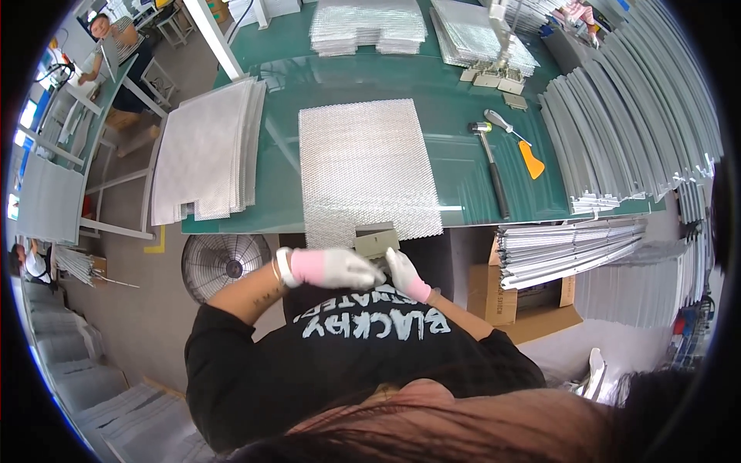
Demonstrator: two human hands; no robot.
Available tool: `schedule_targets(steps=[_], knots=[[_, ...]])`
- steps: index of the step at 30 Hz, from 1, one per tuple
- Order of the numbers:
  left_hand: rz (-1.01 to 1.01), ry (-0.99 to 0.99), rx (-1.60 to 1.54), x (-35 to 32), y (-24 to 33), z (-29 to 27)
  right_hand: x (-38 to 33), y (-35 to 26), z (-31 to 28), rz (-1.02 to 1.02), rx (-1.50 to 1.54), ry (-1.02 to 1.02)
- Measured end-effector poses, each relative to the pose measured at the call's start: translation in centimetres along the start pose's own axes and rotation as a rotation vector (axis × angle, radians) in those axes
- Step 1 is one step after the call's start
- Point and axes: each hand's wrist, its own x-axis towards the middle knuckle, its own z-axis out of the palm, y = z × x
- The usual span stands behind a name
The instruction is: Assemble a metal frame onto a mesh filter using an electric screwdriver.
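Note:
A sheet of silvery mesh [364,166] lies on the green table, its notched near end hanging over the front edge. At that notch is a small beige block-shaped part [376,244], close to my body. My right hand [407,276], in a white glove with a pink cuff, is closed on the right side of this part. My left hand [340,269], gloved the same way, reaches across just below the part, its fingers curled near the right hand's fingertips. What the left fingers hold, if anything, is hidden.
On the green table [278,189] are a hammer [494,170], a screwdriver [505,123], an orange scraper [531,160] and several beige parts [494,77]. Mesh stacks [204,150] stand left, with panels [617,123] at right. Below are a fan [228,266] and carton [540,312].

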Motion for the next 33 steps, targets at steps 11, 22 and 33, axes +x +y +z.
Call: schedule_targets(steps=[11, 22, 33], knots=[[-0.086, 0.660, 1.110, 10.6, 1.5, -0.8, -0.3, 2.0, -1.4, -0.303, 0.376, 0.639], [-0.070, 0.746, 1.036, 9.4, 1.6, 0.7, -0.8, -0.1, -2.7, -0.131, 0.365, 0.487], [0.165, 0.650, 0.415, 7.1, -2.2, -8.1, -0.6, -4.1, -4.2, 0.234, -0.249, -0.730]])
